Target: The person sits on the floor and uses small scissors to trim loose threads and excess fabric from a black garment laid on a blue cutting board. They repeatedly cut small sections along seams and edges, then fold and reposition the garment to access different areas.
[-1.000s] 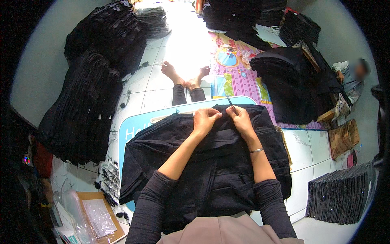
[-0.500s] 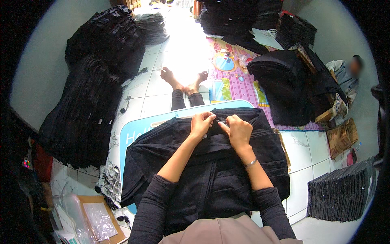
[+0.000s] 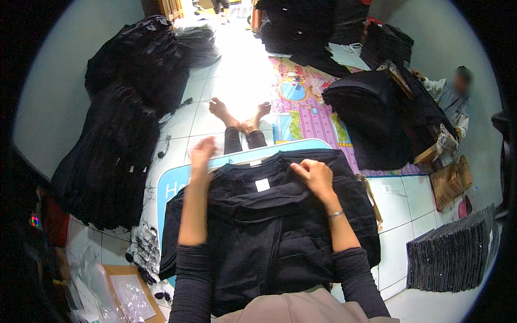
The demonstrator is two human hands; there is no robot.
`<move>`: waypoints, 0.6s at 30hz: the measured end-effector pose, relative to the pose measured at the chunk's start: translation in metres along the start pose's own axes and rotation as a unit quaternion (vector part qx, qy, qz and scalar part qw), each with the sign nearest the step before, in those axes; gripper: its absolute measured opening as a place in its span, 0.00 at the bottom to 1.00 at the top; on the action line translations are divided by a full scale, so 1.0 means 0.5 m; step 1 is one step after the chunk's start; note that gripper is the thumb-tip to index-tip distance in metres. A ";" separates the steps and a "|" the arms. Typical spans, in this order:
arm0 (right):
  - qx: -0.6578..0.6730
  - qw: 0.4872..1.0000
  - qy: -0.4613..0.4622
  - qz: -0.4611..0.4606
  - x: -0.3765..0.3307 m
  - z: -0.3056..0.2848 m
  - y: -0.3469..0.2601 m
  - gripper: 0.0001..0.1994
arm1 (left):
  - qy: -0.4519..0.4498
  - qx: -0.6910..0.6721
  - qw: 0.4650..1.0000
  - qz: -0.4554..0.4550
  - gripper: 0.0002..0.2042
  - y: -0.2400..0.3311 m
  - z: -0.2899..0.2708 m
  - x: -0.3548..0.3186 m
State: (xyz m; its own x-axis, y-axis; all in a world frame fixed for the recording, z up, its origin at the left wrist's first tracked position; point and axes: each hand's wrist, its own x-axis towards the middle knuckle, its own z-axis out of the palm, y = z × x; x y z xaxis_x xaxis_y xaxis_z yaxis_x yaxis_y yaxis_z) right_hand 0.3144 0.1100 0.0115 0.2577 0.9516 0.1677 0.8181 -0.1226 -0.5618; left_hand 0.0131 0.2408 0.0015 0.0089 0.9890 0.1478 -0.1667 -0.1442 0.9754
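Spread over the low blue-topped table (image 3: 175,175) in front of me lies a black garment (image 3: 242,237), with others stacked beneath it. Its upper edge sags open in a curve, and a white label (image 3: 262,185) shows inside. My right hand (image 3: 316,177) is closed on the fabric at the right of that edge, thumb and fingertips together. Up and to the left, my left hand (image 3: 203,152) is raised above the table's far left corner, apart from the garment. Motion smears its fingers, so whether it holds anything cannot be made out.
Tall piles of black cloth stand at left (image 3: 118,129) and right (image 3: 371,116). Nearer right is a stack of bagged dark pieces (image 3: 449,253). Thread scraps (image 3: 145,242) litter the tiles beside a cardboard sheet (image 3: 132,293). Another person (image 3: 455,102) sits at far right.
My left hand has left the garment's upper edge and swung left and up. That edge now gapes, exposing the white label. My right hand stays at nearly the same spot.
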 end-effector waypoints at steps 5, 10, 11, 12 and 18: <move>0.083 0.996 0.043 0.004 0.023 0.013 -0.008 0.21 | 0.239 0.532 0.768 0.264 0.29 0.055 -0.228 -0.029; -0.022 0.999 0.033 -0.001 0.033 0.051 -0.030 0.16 | 0.015 0.416 0.903 0.109 0.18 0.044 -0.042 -0.135; -0.034 0.998 0.051 -0.005 0.032 0.052 -0.029 0.15 | -0.031 0.472 0.874 0.110 0.21 0.041 0.009 -0.151; -0.025 0.998 0.055 -0.014 0.026 0.053 -0.028 0.13 | -0.046 0.511 0.857 0.054 0.22 0.037 0.054 -0.167; -0.050 0.995 0.069 -0.059 0.009 0.053 -0.025 0.11 | -0.019 0.643 0.762 0.079 0.17 0.014 0.108 -0.182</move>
State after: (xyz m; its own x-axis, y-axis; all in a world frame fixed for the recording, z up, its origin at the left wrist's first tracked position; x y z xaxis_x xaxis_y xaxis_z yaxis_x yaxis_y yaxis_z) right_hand 0.2915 0.1232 -0.0022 0.2195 0.9144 0.3402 0.8923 -0.0471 -0.4491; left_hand 0.0644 0.1478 0.0038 0.1212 0.9578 0.2607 0.9344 -0.1987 0.2956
